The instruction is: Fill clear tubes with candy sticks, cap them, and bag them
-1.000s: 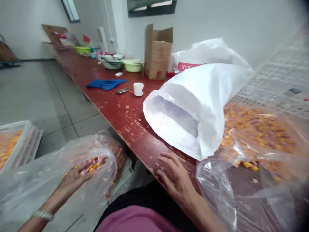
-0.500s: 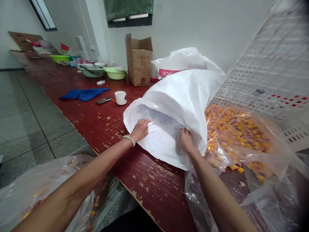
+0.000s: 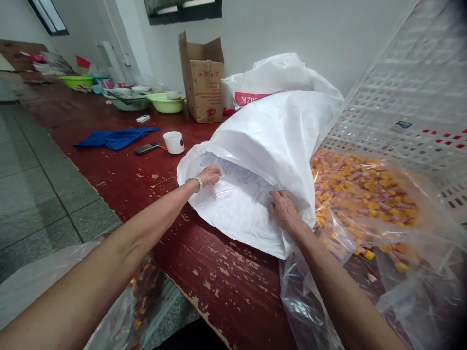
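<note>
Both my hands had moved into the mouth of the white sack (image 3: 270, 129), by the counter's (image 3: 219, 277) near edge; left hand (image 3: 210, 175) curled, right hand (image 3: 285, 208) bent, pinch indeterminate. Clear plastic (image 3: 223, 194) lay within reach.

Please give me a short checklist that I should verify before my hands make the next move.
1. Mouth of the white sack open: ok.
2. Left hand and right hand both at the sack's mouth: ok.
3. Firm grip in the left hand: cannot tell, fingertips unclear.
4. White mug upright, apart from the sack: ok.
5. Yellow and pink pieces all in one heap: not ok, a pink piece lies apart.
6. Sack's far end empty: cannot tell, hidden.
</note>
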The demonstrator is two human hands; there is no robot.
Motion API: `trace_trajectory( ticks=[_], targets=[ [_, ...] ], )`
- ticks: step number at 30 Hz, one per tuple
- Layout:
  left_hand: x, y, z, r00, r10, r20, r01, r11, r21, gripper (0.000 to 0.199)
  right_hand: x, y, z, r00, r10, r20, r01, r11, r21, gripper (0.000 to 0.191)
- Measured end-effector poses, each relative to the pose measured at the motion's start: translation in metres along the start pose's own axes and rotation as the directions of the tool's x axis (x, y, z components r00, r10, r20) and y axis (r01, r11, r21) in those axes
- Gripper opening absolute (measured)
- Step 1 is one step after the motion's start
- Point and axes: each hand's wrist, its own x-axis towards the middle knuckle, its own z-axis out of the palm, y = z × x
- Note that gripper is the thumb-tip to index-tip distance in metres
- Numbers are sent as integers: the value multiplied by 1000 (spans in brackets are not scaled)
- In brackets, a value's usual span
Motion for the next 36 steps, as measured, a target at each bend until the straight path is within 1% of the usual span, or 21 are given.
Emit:
trace_trajectory(
  ticks=[2, 4, 6, 8, 11, 14, 17, 20, 23, 27, 30, 32, 34, 36],
  targets=[
    [-10, 5, -1, 1000, -4, 22, 5, 999, -33, 31, 3, -2, 1, 997, 67, -28, -68, 997, -33, 36],
    [-18, 11, 3, 999, 6, 40, -4, 999, -50, 32, 8, -6, 3, 993, 117, -32, -119, 991, -66, 38],
    [-24, 14, 10, 998, 19, 55, -17, 998, -53, 38, 11, -9, 6, 991, 133, -32, -135, 988, -70, 37],
    [-27, 14, 17, 998, 24, 61, -21, 998, -57, 39, 14, -11, 8, 990, 138, -36, -140, 989, -56, 33],
    [-29, 10, 24, 998, -2, 61, 8, 996, -92, 31, 12, -11, 8, 988, 149, -30, -150, 988, -32, 25],
    [-31, 13, 31, 997, -59, 47, 66, 982, -175, 21, 9, -11, 5, 983, 181, -27, -181, 984, 11, 29],
    [-27, 31, 41, 994, -110, 21, 112, 950, -293, 20, 9, -11, 4, 973, 227, -41, -225, 973, 52, 38],
    [-16, 57, 54, 991, -135, -6, 123, 922, -367, 27, 12, -12, 7, 964, 261, -44, -258, 964, 68, 36],
    [-3, 79, 66, 991, -135, -18, 119, 925, -361, 32, 12, -14, 11, 964, 264, -44, -260, 962, 79, 31],
    [9, 95, 80, 994, -104, -27, 91, 946, -311, 37, 9, -15, 12, 970, 241, -41, -235, 966, 108, 29],
    [12, 97, 86, 996, -80, -30, 66, 943, -327, 32, 8, -13, 9, 972, 232, -34, -225, 963, 146, 30],
    [8, 92, 86, 997, -62, -35, 45, 925, -377, 28, 7, -9, 4, 975, 222, -30, -213, 959, 185, 33],
    [-2, 84, 85, 998, -36, -49, 9, 889, -458, 27, 4, -6, -3, 981, 192, -31, -181, 957, 228, 36],
    [-18, 74, 84, 998, 2, -70, -40, 834, -551, 32, -1, -4, -10, 990, 138, -33, -124, 956, 264, 37]
  ],
)
